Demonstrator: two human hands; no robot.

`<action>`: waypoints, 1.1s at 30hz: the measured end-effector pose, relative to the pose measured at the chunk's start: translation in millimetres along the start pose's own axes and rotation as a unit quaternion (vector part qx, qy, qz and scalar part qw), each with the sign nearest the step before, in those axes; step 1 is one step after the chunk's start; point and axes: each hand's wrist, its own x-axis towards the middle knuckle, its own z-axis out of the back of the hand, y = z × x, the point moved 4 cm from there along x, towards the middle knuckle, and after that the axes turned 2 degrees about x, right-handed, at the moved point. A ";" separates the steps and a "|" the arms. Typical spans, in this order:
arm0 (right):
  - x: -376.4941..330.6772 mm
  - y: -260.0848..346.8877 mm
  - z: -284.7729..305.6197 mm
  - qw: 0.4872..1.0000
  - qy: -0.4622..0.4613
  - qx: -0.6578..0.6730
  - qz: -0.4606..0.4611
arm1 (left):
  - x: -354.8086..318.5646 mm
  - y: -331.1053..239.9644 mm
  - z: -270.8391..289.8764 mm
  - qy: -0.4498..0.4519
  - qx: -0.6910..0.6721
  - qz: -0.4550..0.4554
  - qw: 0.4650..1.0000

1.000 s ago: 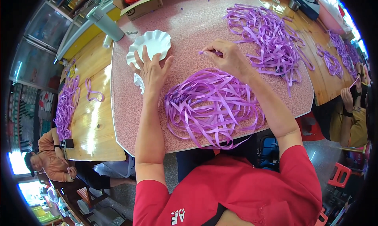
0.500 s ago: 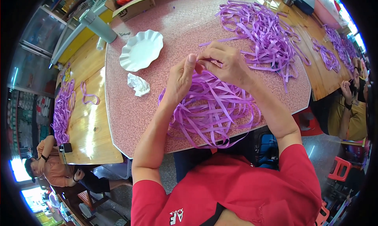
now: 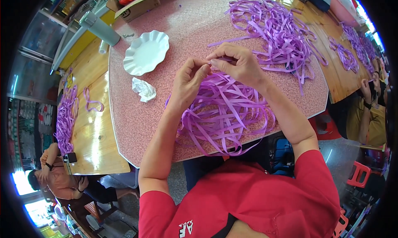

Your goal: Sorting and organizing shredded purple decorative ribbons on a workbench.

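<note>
My left hand (image 3: pixel 188 81) and my right hand (image 3: pixel 239 65) meet fingertip to fingertip above the pink speckled table (image 3: pixel 137 126). Both are closed in a pinch on a purple ribbon, of which only a little shows between the fingers. Just below them, a loose heap of purple ribbon (image 3: pixel 226 113) spreads to the table's near edge, with some loops hanging over it. A larger tangle of purple ribbon (image 3: pixel 273 31) lies beyond my right hand, and one strand of it reaches left past that hand.
Left of my hands are a white scalloped plate (image 3: pixel 146 53) and a crumpled tissue (image 3: pixel 144 89). Behind stand a grey-green flask (image 3: pixel 99 28) and a cardboard box (image 3: pixel 137 8). Wooden tables with more ribbon (image 3: pixel 66 118) flank mine; a person (image 3: pixel 62 178) sits left, others right.
My left thumb has bent down from pointing up, and its fingertips now press close to the right hand's. Both hands stay in nearly the same place, and the view has shifted slightly.
</note>
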 end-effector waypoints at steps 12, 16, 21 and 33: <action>-0.4 -22.9 -3.4 0.935 -0.034 0.276 -0.221 | -4.8 -6.7 1.0 -0.024 -0.166 0.068 0.983; -2.9 -25.1 -11.4 0.903 -0.010 0.339 -0.266 | -3.6 -7.2 1.3 -0.047 -0.294 0.012 0.954; -3.3 -18.5 -11.3 0.956 -0.042 0.209 -0.204 | -2.2 -9.4 3.1 -0.111 -0.122 -0.039 0.986; -4.7 -22.6 -13.1 0.954 -0.012 0.193 -0.230 | -6.7 -29.2 -8.7 -0.096 0.325 -0.302 0.891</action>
